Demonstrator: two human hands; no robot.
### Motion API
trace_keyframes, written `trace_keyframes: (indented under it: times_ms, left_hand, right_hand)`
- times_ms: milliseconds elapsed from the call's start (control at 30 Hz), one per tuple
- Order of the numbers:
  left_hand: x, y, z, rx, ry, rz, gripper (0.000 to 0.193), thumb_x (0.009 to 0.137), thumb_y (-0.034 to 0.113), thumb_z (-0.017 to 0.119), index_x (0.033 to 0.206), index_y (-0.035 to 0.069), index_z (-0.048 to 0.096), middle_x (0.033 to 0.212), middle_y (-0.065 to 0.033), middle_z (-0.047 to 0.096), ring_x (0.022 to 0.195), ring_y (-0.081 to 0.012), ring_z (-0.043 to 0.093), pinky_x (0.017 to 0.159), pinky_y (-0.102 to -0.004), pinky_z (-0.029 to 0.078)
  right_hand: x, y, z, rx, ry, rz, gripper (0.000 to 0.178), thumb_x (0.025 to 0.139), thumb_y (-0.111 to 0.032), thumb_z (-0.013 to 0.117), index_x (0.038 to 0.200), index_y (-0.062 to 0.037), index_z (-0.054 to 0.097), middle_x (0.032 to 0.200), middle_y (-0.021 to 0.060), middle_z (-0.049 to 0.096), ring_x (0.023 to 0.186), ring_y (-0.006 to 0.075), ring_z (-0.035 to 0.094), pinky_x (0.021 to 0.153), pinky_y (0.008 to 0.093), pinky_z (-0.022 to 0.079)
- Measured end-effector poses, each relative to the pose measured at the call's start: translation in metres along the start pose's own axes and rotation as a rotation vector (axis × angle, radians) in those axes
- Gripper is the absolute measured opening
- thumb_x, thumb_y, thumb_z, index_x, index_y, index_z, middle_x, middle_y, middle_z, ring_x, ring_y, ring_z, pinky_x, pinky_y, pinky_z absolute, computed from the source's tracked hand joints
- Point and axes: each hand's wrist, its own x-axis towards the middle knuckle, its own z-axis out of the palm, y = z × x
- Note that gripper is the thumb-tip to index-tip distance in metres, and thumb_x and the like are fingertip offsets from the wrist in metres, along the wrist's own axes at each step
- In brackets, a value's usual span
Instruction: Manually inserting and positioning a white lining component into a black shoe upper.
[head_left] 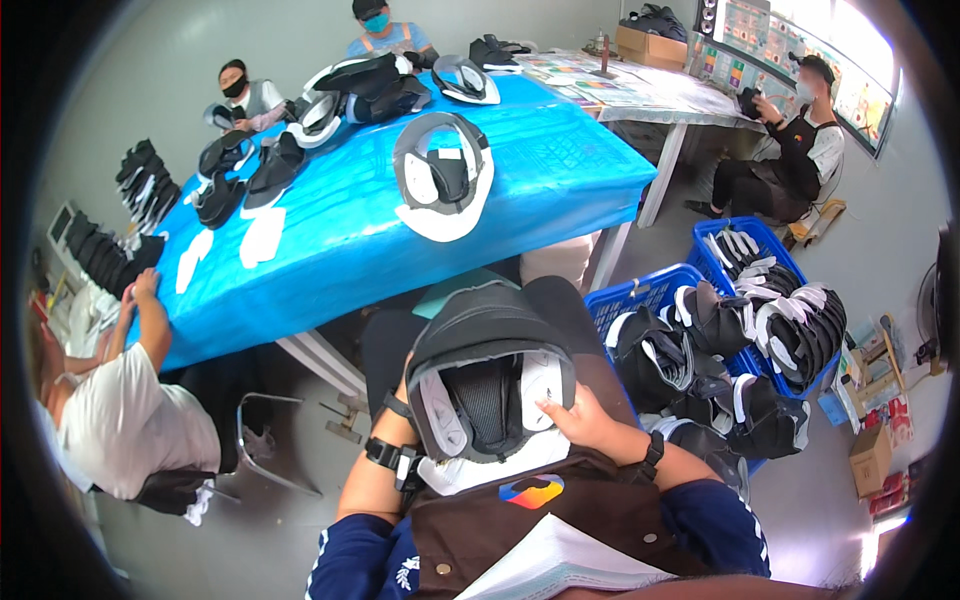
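Note:
A black and white padded helmet liner (490,390) rests in my lap, its hollow side with a dark mesh middle and white side pads turned up toward me. My right hand (587,418) grips its right rim, the thumb lying on the white pad and the fingers behind. At the left rim my left hand (403,385) supports the liner; most of its fingers are hidden behind the padding. Beyond my knees, a similar grey and white liner (442,222) lies on the blue-covered table (345,240).
Blue plastic baskets (640,292) full of liners (655,350) stand at my right. More liners (365,90) and white pieces (263,237) lie on the table. A person in white (140,425) sits at the left, two others (385,40) work across the table, and another (790,150) sits at far right.

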Motion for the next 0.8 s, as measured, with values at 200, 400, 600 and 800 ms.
trace_keyframes:
  times_ms: [200, 400, 600, 800]
  left_hand:
    - [-0.013, -0.013, 0.004, -0.183, 0.072, -0.102, 0.041, 0.071, 0.018, 0.067, 0.105, 0.001, 0.052, 0.114, -0.0098, 0.046, 0.11, -0.0235, 0.043, 0.094, -0.0345, 0.034]
    - [-0.014, -0.023, 0.016, -0.224, 0.15, -0.077, 0.035, 0.072, 0.015, 0.065, 0.102, 0.0, 0.053, 0.107, -0.0092, 0.05, 0.104, -0.0233, 0.047, 0.09, -0.0335, 0.036]
    - [-0.01, -0.032, 0.029, -0.27, 0.284, -0.015, 0.03, 0.073, 0.011, 0.063, 0.099, 0.0, 0.053, 0.101, -0.0086, 0.055, 0.099, -0.0231, 0.052, 0.086, -0.0325, 0.039]
    - [-0.004, -0.019, 0.01, 0.541, 0.183, 0.382, 0.021, 0.073, 0.007, 0.06, 0.091, -0.002, 0.054, 0.094, -0.0114, 0.058, 0.093, -0.0274, 0.055, 0.081, -0.0338, 0.042]
  right_hand:
    - [-0.008, -0.009, -0.002, -0.344, 0.095, -0.076, 0.026, 0.083, -0.013, 0.057, 0.1, 0.0055, 0.05, 0.071, 0.0107, 0.061, 0.063, 0.0138, 0.06, 0.057, 0.0265, 0.046]
    - [-0.008, -0.005, -0.001, -0.239, 0.114, -0.111, 0.021, 0.084, -0.009, 0.054, 0.101, 0.004, 0.052, 0.079, 0.0085, 0.062, 0.072, 0.0127, 0.06, 0.064, 0.0257, 0.046]
    - [0.004, 0.005, 0.012, -0.058, 0.142, -0.287, 0.019, 0.085, -0.011, 0.054, 0.099, 0.0021, 0.054, 0.087, 0.0088, 0.061, 0.08, 0.014, 0.058, 0.072, 0.0278, 0.046]
    - [0.02, -0.007, -0.024, -0.065, 0.278, 0.003, 0.032, 0.083, -0.012, 0.058, 0.108, 0.0039, 0.046, 0.091, 0.0111, 0.059, 0.082, 0.0142, 0.057, 0.074, 0.0277, 0.046]
